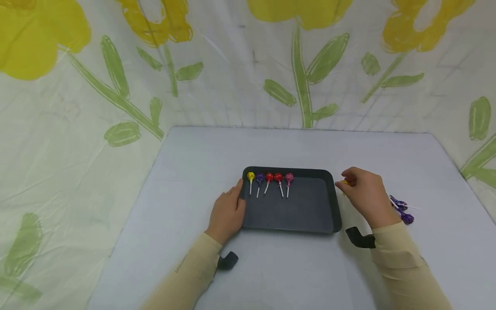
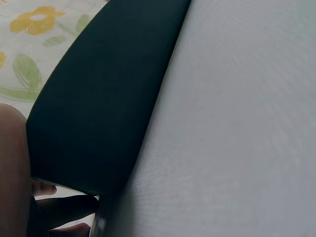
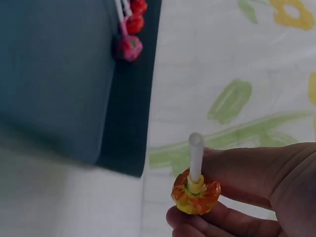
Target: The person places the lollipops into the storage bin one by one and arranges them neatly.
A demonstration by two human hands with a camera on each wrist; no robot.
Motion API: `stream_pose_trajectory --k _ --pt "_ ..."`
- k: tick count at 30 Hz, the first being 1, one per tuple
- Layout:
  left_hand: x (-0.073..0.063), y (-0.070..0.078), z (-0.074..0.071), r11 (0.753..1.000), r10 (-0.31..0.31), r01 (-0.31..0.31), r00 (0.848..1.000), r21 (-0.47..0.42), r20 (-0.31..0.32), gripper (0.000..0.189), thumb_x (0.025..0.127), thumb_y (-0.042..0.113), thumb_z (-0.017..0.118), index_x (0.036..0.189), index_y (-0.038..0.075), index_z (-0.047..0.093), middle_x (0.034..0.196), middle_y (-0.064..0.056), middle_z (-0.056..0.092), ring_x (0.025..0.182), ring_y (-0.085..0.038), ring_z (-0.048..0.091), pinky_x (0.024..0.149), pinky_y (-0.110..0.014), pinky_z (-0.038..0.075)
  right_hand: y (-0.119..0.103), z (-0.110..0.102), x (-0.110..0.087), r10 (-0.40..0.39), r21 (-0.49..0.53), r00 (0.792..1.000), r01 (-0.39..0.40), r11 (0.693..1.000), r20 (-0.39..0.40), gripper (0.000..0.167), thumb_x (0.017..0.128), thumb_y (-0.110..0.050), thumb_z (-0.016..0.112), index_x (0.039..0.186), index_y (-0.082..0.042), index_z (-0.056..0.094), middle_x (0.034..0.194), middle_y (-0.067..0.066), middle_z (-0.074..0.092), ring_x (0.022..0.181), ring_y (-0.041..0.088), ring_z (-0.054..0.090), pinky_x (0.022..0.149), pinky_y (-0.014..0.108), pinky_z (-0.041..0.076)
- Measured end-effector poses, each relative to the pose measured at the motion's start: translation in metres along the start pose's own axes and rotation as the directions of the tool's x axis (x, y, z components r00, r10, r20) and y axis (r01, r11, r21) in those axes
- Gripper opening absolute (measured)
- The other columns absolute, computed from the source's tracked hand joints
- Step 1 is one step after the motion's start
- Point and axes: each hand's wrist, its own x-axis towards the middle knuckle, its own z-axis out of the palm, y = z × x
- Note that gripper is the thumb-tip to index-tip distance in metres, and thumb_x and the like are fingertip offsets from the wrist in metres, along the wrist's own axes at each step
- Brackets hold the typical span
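Note:
A dark grey tray (image 1: 290, 211) lies on the table, with my left hand (image 1: 227, 211) gripping its left side. In the left wrist view the tray's outer wall (image 2: 94, 98) fills much of the picture, the thumb and some fingertips beside it. Just beyond the tray's right rim, my right hand (image 1: 364, 191) pinches a yellow-and-orange lollipop (image 3: 196, 192) by its wrapped head, the white stick free. Along the tray's back edge, several lollipops stand in a row: a yellow one (image 1: 251, 177), a purple one (image 1: 260, 177), two red ones (image 1: 278, 177) and a pink one (image 1: 289, 177).
Several purple-wrapped lollipops (image 1: 407, 218) lie loose on the white table (image 1: 271, 271), to the right of my right wrist. Behind the table hangs a pale cloth (image 1: 232, 94) painted with yellow flowers. A dark curved piece (image 1: 360, 239) sticks out at each wrist.

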Motion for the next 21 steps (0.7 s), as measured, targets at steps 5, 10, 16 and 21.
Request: stream_pose_trajectory --k 5,10,16,21 --pt "0.000 0.000 -0.001 1.000 0.001 -0.001 1.000 -0.002 0.001 0.058 0.103 0.017 0.046 0.160 0.005 0.044 0.153 -0.015 0.056 0.143 -0.035 0.053 0.123 -0.055 0.036 -0.014 0.007 0.012 -0.016 0.011 1.000 0.016 1.000 0.023 0.034 0.098 -0.021 0.074 0.122 0.003 0.071 0.107 0.025 0.075 0.097 0.041 0.072 0.078 0.055 0.059" --pt "0.001 0.000 -0.001 1.000 -0.004 0.004 1.000 0.005 0.007 0.058 0.103 0.017 0.045 0.161 0.007 0.043 0.153 -0.014 0.056 0.144 -0.034 0.052 0.124 -0.054 0.035 -0.021 0.015 0.022 -0.003 -0.045 0.999 0.005 0.999 0.043 0.037 0.097 -0.028 0.074 0.123 -0.002 0.072 0.109 0.020 0.077 0.094 0.038 0.072 0.073 0.051 0.056" --pt "0.000 0.001 -0.003 1.000 -0.012 0.012 1.000 0.002 0.006 0.058 0.103 0.018 0.046 0.161 0.007 0.043 0.152 -0.016 0.057 0.144 -0.034 0.053 0.124 -0.055 0.035 -0.030 0.024 0.033 -0.021 -0.027 0.993 0.025 0.999 0.120 0.026 0.100 -0.020 0.071 0.116 -0.001 0.076 0.110 0.021 0.076 0.091 0.035 0.068 0.075 0.050 0.055" --pt "0.000 0.002 -0.003 1.000 -0.019 0.019 1.000 0.004 0.009 0.058 0.103 0.019 0.046 0.160 0.007 0.044 0.152 -0.015 0.058 0.143 -0.034 0.053 0.123 -0.054 0.036 -0.032 0.030 0.039 -0.064 -0.014 0.987 0.066 0.998 0.148 0.018 0.098 -0.011 0.071 0.108 0.002 0.079 0.108 0.023 0.076 0.097 0.038 0.069 0.085 0.056 0.056"
